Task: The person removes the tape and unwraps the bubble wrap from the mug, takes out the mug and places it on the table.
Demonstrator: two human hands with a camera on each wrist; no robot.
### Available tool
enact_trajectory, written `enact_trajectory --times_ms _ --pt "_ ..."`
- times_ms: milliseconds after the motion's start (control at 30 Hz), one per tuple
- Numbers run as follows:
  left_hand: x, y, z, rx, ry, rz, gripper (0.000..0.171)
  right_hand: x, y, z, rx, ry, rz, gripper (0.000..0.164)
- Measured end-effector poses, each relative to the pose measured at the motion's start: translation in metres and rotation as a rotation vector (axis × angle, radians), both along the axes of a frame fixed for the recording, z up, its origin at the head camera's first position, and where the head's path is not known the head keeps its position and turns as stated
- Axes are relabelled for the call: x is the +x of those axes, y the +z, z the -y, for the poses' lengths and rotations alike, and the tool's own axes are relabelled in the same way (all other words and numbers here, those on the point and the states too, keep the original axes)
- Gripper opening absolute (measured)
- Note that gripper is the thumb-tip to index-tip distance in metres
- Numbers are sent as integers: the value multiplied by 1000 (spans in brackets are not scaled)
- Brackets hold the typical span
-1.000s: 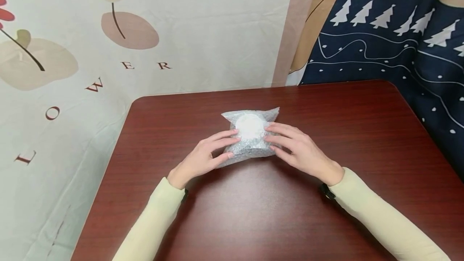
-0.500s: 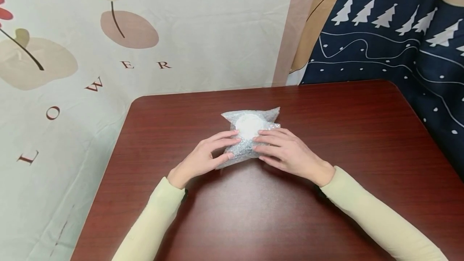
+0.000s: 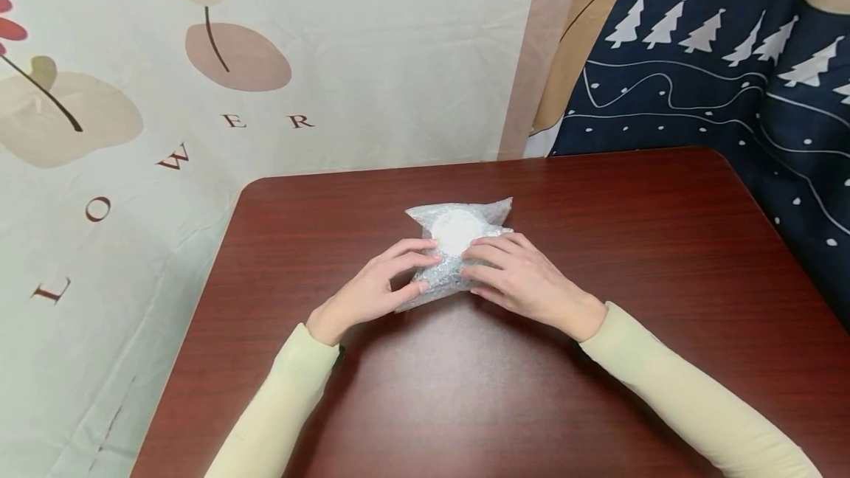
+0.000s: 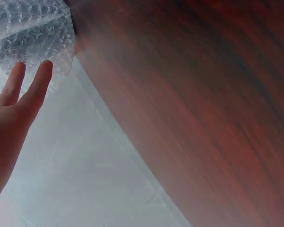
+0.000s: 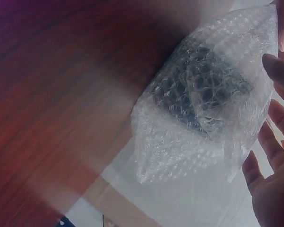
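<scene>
A bubble-wrapped parcel (image 3: 446, 271) lies on the table between my two hands, with loose corners of wrap sticking out at its back. A round white area (image 3: 457, 227) shows through on its top. My left hand (image 3: 368, 286) rests against its left side with fingers extended; the left wrist view shows the fingertips at the bubble wrap (image 4: 33, 35). My right hand (image 3: 524, 275) lies over its right side, fingers pressing a fold of wrap inward. In the right wrist view, something dark with a squarish outline shows through the bubble wrap (image 5: 163, 156).
The parcel sits on a reddish-brown wooden table (image 3: 425, 404) with rounded corners. Behind it hangs a pale printed cloth (image 3: 398, 57). On the right is a dark blue cloth (image 3: 664, 87) with white trees.
My right hand has moved left and inward over the parcel, pushing the right side of the wrap in. My left hand has stayed in place.
</scene>
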State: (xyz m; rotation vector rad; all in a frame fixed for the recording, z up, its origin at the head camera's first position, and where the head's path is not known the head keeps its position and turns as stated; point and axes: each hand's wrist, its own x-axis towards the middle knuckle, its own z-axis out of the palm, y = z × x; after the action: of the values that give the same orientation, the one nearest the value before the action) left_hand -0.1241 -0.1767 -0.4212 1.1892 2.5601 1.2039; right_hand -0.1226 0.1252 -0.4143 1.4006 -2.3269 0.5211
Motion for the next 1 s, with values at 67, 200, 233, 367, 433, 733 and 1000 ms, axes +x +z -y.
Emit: enact_trajectory --times_ms 67,200,233,367,433,733,1000 --pt "0 0 0 -3 -2 0 42 0 0 1 -2 -5 -8 36" --pt "0 0 -1 -4 -2 4 42 0 1 3 10 -11 -41 33" --pt "0 0 -1 -4 -2 6 42 0 1 3 16 -11 -52 33" --pt "0 0 -1 -5 2 9 42 -1 0 4 35 -15 -86 33" --pt "0 0 -1 -4 4 9 42 -1 -1 5 37 -18 -101 33" --pt "0 0 0 -6 2 16 42 -2 -2 5 22 -13 -130 30" --pt "1 3 -1 -48 -2 -16 43 -1 -2 3 -5 -2 -107 28"
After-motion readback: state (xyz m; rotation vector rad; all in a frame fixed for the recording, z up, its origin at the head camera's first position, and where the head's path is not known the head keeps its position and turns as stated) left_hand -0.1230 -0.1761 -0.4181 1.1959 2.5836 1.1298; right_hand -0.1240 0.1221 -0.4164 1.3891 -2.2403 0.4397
